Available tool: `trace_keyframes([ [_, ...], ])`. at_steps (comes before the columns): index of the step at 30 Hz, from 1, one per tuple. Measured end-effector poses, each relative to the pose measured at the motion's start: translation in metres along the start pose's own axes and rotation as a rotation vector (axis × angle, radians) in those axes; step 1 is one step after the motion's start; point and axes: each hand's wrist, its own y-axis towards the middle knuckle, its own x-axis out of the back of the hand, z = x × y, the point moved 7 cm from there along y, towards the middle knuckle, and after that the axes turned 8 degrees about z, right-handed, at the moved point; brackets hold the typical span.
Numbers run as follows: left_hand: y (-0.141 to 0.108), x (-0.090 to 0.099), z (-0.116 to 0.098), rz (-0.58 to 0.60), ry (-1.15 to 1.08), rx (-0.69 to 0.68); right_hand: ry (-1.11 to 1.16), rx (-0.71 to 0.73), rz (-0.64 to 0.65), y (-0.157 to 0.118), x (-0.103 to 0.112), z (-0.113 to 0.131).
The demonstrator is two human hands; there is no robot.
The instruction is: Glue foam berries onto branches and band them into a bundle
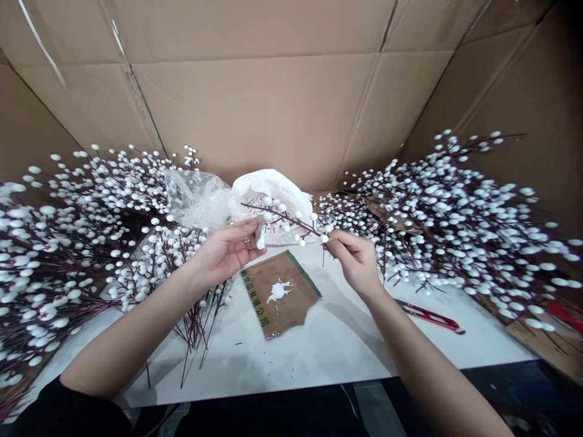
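Pinched in my right hand (357, 261) is a thin brown stem with white berries (285, 217), tilted up to the left above the table. My left hand (228, 249) has its thumb and fingers closed on a small brownish scrap (259, 234) with white stuff on its lower end. The scrap is close beneath the stem; whether they touch I cannot tell. Below both hands lies a torn piece of cardboard (291, 315) with green print and a white blob (279, 291) of paint or glue.
White-berry stems are heaped on the left (40, 261) and right (460, 230). A clear plastic bag (195, 197) and an open white bag (273, 181) stand behind my hands. A red-handled cutting tool (430, 315) lies by my right forearm. Cardboard walls (255, 103) enclose the table.
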Motion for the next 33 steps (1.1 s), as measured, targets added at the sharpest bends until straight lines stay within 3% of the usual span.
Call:
trace_keyframes([
  [11, -0.004, 0.001, -0.015, -0.001, -0.015, -0.041, -0.103, 0.033, -0.148, 0.001, 0.03, -0.018],
  [33, -0.005, 0.002, -0.017, -0.063, -0.032, -0.052, -0.212, 0.17, -0.157, -0.001, 0.03, -0.01],
])
